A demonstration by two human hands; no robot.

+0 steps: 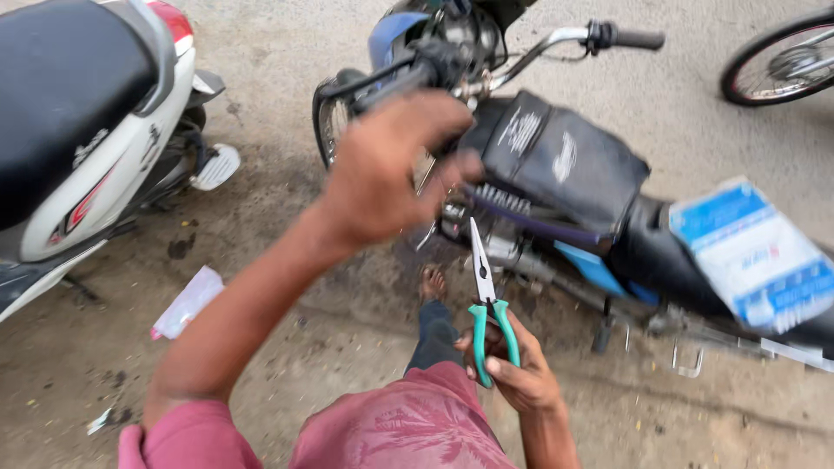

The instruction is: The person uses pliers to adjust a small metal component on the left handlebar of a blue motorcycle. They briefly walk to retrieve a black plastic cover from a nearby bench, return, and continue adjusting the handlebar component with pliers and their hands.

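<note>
My right hand point(512, 369) grips long-nose pliers point(486, 300) by their green handles, jaws closed and pointing up toward the engine of a blue motorcycle point(556, 217). My left hand point(391, 169) is raised and blurred, its back toward me, in front of the motorcycle's left handlebar grip point(426, 69) and beside the black tank cover point(556, 161). Its fingers curl downward and the palm is hidden. My foot point(432, 282) rests on the ground beside the motorcycle.
A white scooter point(95, 156) with a black seat stands at the left. A blue-and-white packet point(751, 252) lies on the motorcycle's seat. A bicycle wheel point(782, 61) shows at the top right. A pink-and-white wrapper point(187, 302) lies on the stained concrete ground.
</note>
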